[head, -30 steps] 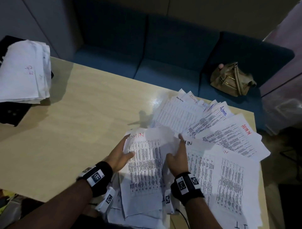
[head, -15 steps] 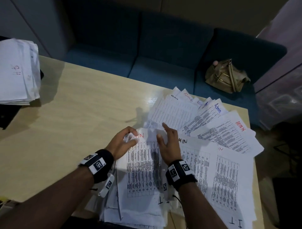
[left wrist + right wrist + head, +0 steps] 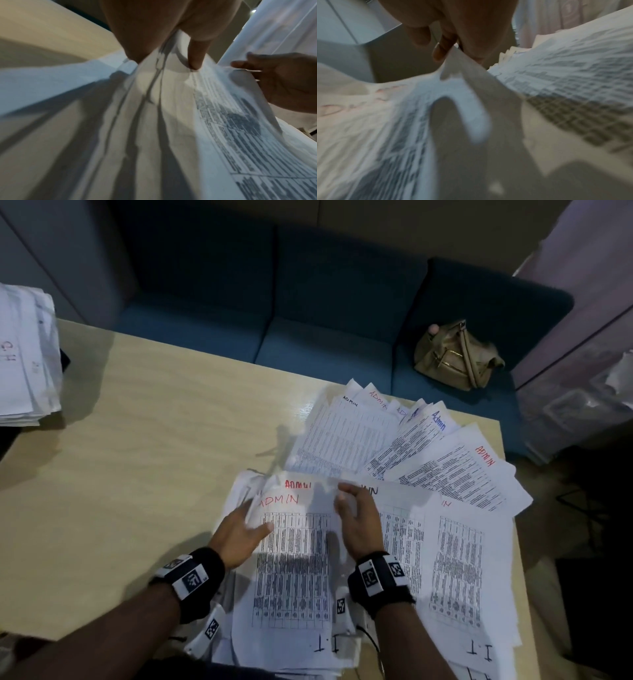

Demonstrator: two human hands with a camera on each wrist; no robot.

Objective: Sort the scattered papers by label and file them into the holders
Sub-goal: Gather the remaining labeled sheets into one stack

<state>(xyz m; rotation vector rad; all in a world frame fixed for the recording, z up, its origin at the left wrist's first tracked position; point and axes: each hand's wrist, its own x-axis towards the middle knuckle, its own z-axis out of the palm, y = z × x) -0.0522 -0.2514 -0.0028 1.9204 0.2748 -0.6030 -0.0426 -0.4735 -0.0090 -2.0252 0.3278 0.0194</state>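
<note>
Head view, left hand, right hand, pinching ADMIN sheet

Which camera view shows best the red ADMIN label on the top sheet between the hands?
The head view: the red ADMIN label is sharp and readable there. The right wrist view shows it only as blurred red letters. The left wrist view shows the sheet's printed table, not the label.

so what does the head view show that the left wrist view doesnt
Only the head view shows the red ADMIN label on the top sheet, the fanned papers, the separate stack, the tan bag and the sofa. Only the left wrist view shows the left thumb pressing the sheet's edge. Both show the left hand, the right hand and the top sheet.
</note>
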